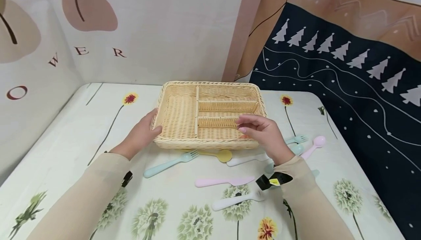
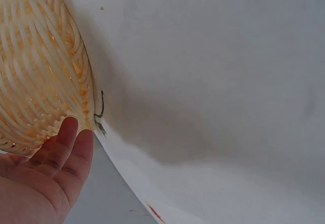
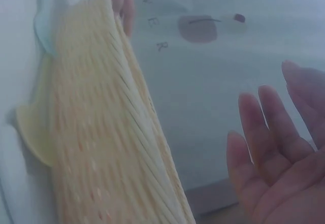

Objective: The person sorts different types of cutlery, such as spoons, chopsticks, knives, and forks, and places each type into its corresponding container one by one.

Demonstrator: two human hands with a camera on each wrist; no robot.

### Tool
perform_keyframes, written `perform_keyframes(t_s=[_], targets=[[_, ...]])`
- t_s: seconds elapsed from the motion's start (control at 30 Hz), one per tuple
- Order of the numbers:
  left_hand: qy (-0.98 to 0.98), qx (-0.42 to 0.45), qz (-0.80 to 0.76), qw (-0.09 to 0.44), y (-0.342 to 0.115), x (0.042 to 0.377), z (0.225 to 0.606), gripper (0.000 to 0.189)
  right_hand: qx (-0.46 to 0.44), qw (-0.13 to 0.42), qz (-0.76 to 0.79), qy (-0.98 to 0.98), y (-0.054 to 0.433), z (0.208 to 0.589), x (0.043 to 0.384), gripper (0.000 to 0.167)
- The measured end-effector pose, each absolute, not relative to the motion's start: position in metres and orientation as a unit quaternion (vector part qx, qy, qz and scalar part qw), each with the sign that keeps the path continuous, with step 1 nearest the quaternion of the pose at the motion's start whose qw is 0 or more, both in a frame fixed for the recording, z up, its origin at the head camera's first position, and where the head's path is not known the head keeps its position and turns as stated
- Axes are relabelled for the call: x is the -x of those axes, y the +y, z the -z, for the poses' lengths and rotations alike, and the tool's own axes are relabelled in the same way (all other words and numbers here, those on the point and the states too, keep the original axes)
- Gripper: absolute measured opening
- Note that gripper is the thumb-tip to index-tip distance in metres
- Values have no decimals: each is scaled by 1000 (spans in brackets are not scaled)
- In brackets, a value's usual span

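Note:
A pale wicker basket (image 1: pixel 204 144) with several compartments stands on the table, its inside bare of cutlery. My left hand (image 1: pixel 141 134) grips its left side near the front corner, thumb at the rim. In the left wrist view the fingers (image 2: pixel 68 158) of that hand lie against the outer weave. Over the front right compartment hovers my right hand (image 1: pixel 261 132), fingers loosely bent, nothing held. The right wrist view shows this hand apart from the basket wall (image 3: pixel 96 112). Just in front of the basket lie a light blue fork (image 1: pixel 169 164) and a yellow spoon (image 1: pixel 224 155).
A white knife (image 1: pixel 246 159), a pink knife (image 1: pixel 223 182) and a white utensil (image 1: pixel 235 201) lie nearer the front. To the right are a pink spoon (image 1: pixel 318 142) and a light blue fork (image 1: pixel 297 139), with other pieces partly hidden under my right arm. Printed curtains hang behind the table.

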State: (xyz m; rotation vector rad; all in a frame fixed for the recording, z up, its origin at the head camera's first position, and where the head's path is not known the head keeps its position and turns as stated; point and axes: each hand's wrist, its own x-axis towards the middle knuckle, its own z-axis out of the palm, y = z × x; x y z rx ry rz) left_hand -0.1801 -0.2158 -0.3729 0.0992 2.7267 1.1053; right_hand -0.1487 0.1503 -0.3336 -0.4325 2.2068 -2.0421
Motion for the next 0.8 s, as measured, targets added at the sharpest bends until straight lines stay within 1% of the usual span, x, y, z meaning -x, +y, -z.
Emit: perform_keyframes(t_s=[0.3,0.8], targets=[[922,-32,-372,104,-215,180,372,75,181,79,670,716,125,343,140,32],[918,-32,-381,103,-216,180,373,76,177,132,619,753,115,359,131,32]])
